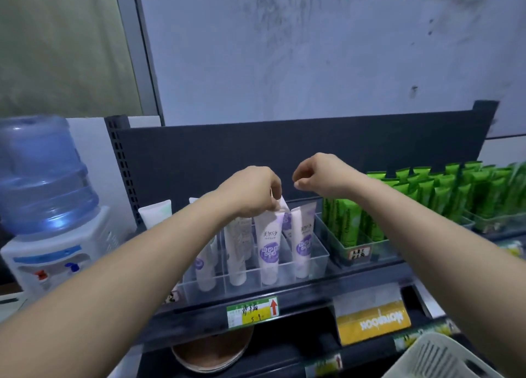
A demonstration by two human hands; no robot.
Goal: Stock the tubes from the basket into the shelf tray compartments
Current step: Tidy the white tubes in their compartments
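Tube [283, 207] tip in pinch of left hand [253, 190]

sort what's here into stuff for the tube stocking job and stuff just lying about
Job: purple-and-white tubes; clear tray; basket; left hand, pinching a tube top; right hand, empty.
Lying about: water dispenser; yellow notebook pack; price label.

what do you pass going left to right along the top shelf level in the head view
water dispenser → lone white tube → clear tray holding purple-label tubes → green tubes
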